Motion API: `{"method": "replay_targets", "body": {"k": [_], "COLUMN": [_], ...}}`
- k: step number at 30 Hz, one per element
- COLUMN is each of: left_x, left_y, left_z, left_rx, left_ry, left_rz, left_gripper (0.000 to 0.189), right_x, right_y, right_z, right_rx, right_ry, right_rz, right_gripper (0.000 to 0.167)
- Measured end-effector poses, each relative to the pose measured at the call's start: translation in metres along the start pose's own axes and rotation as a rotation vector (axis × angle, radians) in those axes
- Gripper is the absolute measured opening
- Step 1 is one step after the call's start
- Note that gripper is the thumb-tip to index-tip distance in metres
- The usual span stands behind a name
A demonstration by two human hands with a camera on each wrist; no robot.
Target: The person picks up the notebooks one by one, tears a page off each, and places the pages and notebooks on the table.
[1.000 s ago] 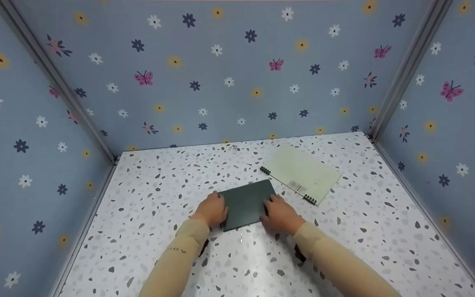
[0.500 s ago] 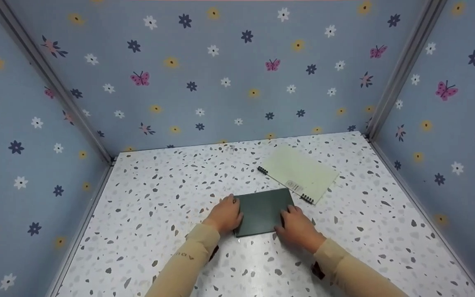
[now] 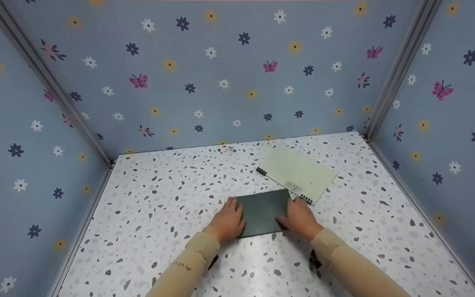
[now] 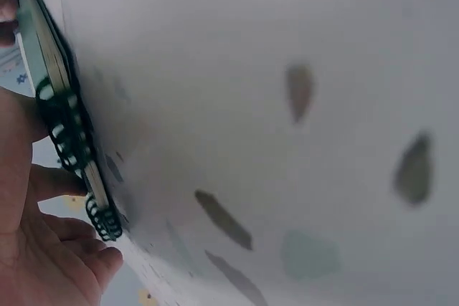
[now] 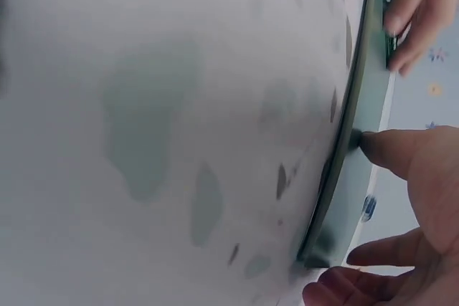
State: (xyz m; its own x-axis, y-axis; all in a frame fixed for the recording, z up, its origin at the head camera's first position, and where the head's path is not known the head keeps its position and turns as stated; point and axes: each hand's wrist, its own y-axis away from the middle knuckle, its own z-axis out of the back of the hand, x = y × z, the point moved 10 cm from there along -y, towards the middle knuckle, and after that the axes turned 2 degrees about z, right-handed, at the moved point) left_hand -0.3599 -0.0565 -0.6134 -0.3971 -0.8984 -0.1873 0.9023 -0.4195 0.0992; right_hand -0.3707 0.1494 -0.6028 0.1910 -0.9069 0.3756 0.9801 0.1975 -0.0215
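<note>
A dark green spiral notebook (image 3: 262, 214) lay closed and flat on the speckled table (image 3: 167, 198), with its coils (image 4: 64, 130) at the left end, and a person had a hand at each end. The left hand (image 3: 226, 220) had its fingers extended along the coiled edge, spread rather than gripping. The right hand (image 3: 301, 216) was also loose: its thumb (image 5: 391, 148) rested on the cover while the fingers reached past the right edge, pinching nothing that could be seen. A pale green spiral notebook (image 3: 297, 171) lay just beyond, to the far right. Steadying the dark one well seemed to call for light, even pressure at both ends, so that it would not skew, with the left fingertips kept off the coils and the right ones clear of the pale notebook's nearer coil. The left hand covered most of the binding in the head view, and the underside was out of sight. Whether the right fingers touched the pale notebook could not be told, and its small printed label was too faint to read.
</note>
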Motion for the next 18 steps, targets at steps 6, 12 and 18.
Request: {"method": "replay_targets", "body": {"k": [6, 12, 18], "left_x": [-0.018, -0.024, -0.018], "left_y": [0.008, 0.01, 0.01], "left_z": [-0.004, -0.005, -0.006], "left_rx": [0.021, 0.028, 0.043], "left_ry": [-0.045, -0.034, -0.025], "left_rz": [-0.054, -0.056, -0.061], "left_gripper": [0.059, 0.059, 0.061], "right_x": [-0.009, -0.016, -0.014], "right_y": [-0.014, -0.018, -0.014], "right_z": [0.0, -0.001, 0.009], "right_rx": [0.054, 0.074, -0.027], "right_ry": [-0.089, -0.198, -0.19], "right_rz": [-0.056, -0.135, -0.148], "right_gripper": [0.064, 0.074, 0.079]}}
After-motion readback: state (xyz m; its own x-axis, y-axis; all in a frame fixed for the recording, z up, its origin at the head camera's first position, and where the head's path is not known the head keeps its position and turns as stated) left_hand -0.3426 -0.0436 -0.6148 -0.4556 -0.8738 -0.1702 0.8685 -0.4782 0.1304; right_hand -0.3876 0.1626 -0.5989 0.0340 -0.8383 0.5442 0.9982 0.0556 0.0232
